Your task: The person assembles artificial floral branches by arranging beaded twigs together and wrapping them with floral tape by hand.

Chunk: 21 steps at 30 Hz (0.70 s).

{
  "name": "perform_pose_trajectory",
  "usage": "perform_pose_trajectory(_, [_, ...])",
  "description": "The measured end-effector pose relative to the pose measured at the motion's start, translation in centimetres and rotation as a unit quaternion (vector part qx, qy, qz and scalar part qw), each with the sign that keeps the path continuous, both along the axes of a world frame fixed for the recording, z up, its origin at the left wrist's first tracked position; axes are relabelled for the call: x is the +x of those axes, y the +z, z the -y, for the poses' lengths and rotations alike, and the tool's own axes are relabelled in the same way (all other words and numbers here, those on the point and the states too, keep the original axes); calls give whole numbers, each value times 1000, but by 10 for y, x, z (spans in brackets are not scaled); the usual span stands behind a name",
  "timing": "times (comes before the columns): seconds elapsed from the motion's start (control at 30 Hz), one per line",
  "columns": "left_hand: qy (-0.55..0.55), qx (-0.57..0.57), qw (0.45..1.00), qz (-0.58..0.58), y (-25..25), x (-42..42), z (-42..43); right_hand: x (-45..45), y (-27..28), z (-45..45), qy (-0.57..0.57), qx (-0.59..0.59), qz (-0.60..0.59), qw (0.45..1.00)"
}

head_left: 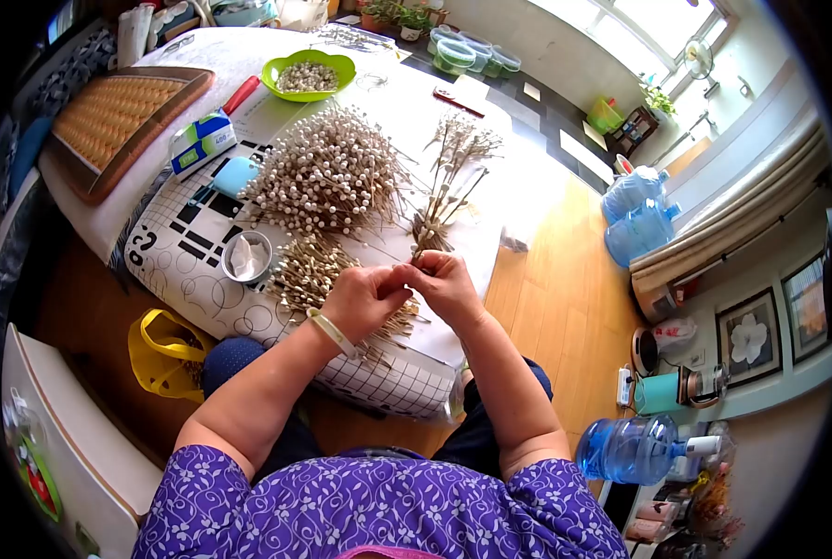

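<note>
Below the large round heap of white-tipped brown stems [327, 172], the touching fingertips of the left hand [365, 300] and right hand [446, 287] hide anything between them; the left hand also partly covers a low pile of short brown stems [309, 270].

Beside your purple, white-vined shirt [388, 498] are a yellow bag [166, 354] and a blue water jug [625, 450].

Stems [327, 172] on table [178, 296], bowl [344, 69] behind
</note>
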<state>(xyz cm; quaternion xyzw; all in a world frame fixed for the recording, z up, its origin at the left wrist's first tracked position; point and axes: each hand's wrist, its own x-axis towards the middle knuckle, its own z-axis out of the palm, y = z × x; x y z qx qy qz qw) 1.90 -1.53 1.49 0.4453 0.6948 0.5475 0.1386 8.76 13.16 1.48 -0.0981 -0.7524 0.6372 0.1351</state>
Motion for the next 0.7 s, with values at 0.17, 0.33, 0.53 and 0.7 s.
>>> perform_pose_trajectory(0.17, [-96, 51, 951, 291, -16, -3, -9, 5, 3, -7, 27, -139, 10, 990])
perform_pose_trajectory(0.33, [-149, 42, 880, 448, -5, -4, -11, 6, 15, -18, 51, -212, 5, 976])
perform_pose_trajectory(0.53, [-104, 30, 913, 393, -12, -1, -14, 9, 13, -9, -7, -138, -6, 990])
perform_pose_trajectory(0.7, [-120, 12, 899, 421, -3, -2, -12, 8, 5, -10, -15, -126, -32, 991])
